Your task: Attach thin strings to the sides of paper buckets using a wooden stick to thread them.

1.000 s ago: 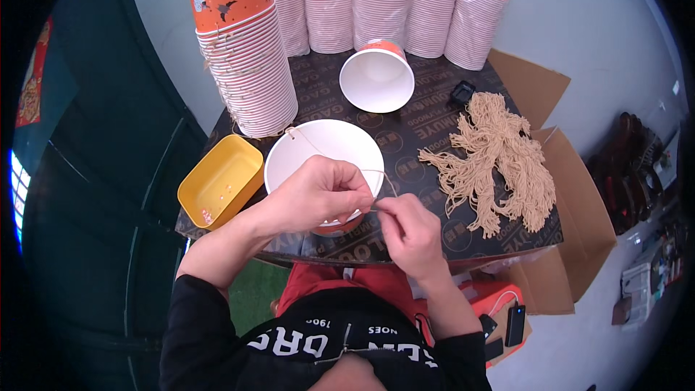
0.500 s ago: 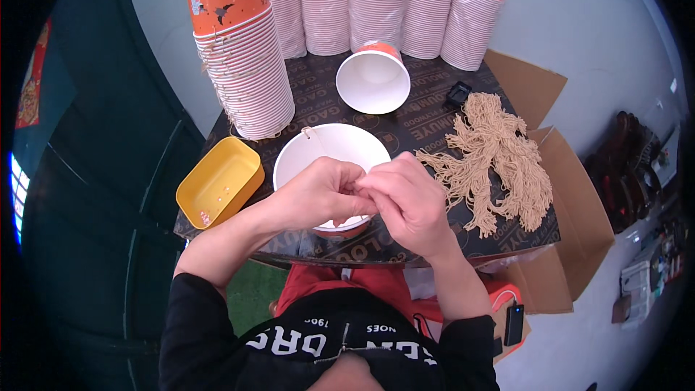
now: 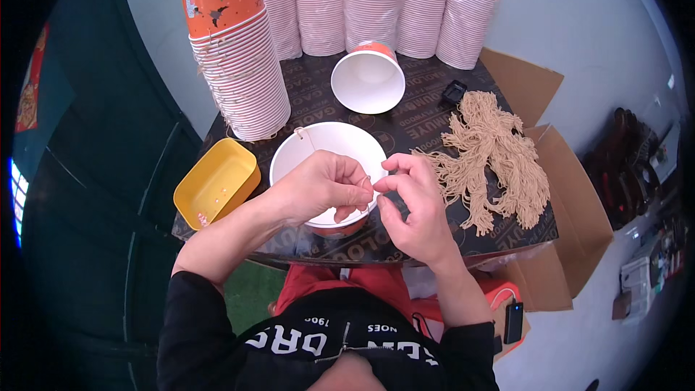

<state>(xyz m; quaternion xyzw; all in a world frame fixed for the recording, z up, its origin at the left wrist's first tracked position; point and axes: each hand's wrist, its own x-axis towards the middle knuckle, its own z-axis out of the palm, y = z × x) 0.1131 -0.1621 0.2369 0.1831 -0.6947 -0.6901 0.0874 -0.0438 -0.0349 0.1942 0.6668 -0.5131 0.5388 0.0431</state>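
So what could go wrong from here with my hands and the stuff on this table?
The thin twine could slip: the left hand pinches it, while the right hand has its fingers parted beside it. The yellow plastic tray sits at the left edge of the table, so a bump might knock it off. The tall stack of paper buckets behind it could topple if nudged.

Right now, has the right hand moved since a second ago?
Yes: the right hand has moved higher in the picture, farther from the near edge of the table.
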